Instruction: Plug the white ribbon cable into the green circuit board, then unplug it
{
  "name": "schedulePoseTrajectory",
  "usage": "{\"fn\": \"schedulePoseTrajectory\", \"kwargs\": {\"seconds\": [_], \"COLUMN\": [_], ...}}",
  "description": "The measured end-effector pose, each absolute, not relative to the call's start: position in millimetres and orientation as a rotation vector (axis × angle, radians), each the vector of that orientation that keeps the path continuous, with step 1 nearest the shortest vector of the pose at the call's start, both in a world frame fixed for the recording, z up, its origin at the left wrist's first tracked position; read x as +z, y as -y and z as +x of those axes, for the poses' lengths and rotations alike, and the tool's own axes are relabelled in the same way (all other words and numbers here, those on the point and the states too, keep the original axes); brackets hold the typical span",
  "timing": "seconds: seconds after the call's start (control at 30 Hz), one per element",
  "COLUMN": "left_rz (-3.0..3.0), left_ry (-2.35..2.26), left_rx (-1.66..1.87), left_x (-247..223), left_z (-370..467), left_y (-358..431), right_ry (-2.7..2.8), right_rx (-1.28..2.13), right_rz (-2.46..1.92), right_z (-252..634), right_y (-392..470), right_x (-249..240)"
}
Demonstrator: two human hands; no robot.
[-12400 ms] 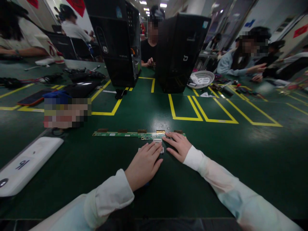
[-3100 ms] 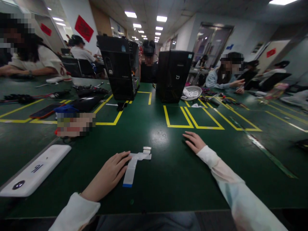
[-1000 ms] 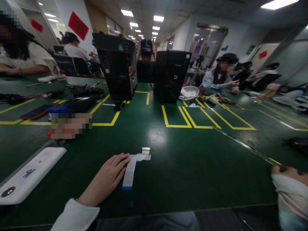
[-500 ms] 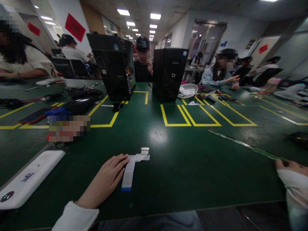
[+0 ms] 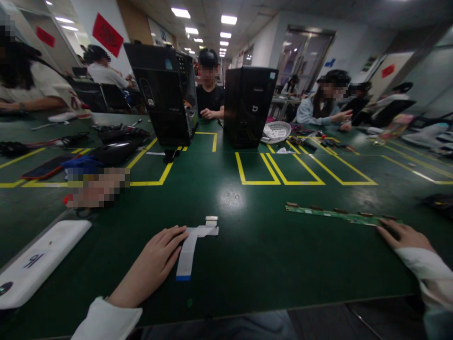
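Overall, a green worktop [image 5: 265, 264] fills the near and middle scene, its far half marked out with yellow tape [image 5: 261, 182]; a patch of glare lies near the centre; two black computer towers stand far off, the left tower [image 5: 159, 104] open on its right side, the right tower [image 5: 249, 108] shut in front; just right of the latter sits a white basket [image 5: 288, 127] with pale pieces in it; a long white casing [image 5: 46, 264] lies near left, dark cables [image 5: 120, 133] far left; beyond is a room with rows of ceiling lights [image 5: 229, 20]; one person in black [image 5: 208, 97] sits opposite between the towers, another in light blue [image 5: 307, 109] far right.

Left hand [image 5: 150, 264]: palm down, left of centre, forearm entering from near left; fingers close together and slightly bent, tips touching the left edge of a white flat cable [image 5: 186, 255]; the cable lies flat with a bend in it, blue end nearest the person, connector [image 5: 212, 220] at the far right end.

Right hand [image 5: 406, 238]: back upward, at near right, reaching leftward; fingertips at the right end of a narrow green circuit board [image 5: 329, 214], which lies well right of the cable; cannot tell whether they pinch it or merely rest there.
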State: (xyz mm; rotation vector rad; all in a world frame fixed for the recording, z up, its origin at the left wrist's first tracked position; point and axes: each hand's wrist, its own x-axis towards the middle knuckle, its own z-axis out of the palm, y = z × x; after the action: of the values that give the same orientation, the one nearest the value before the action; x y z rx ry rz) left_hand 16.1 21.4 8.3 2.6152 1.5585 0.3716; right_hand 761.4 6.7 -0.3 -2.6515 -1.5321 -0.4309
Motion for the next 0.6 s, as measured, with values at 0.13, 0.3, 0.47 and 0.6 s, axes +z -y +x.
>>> {"fn": "schedulePoseTrajectory", "kwargs": {"seconds": [0.13,0.3,0.47,0.6], "left_rz": [2.608,2.619,2.625,2.62], "left_ry": [-1.575,-1.565,-1.572,-1.569], "left_rx": [0.356,0.354,0.356,0.353], "left_x": [8,9,6,8], "left_z": [16,16,15,16], "left_y": [-22,-22,-22,-22], "right_ry": [1.715,1.949,2.168,2.261], "right_rx": [-0.249,-0.386,-0.412,-0.384], "right_rz": [-2.569,-2.204,-1.855,-1.669], "right_z": [719,653,587,537], "right_y": [-14,-31,-57,-83], "right_x": [-4,-9,-9,-7]}}
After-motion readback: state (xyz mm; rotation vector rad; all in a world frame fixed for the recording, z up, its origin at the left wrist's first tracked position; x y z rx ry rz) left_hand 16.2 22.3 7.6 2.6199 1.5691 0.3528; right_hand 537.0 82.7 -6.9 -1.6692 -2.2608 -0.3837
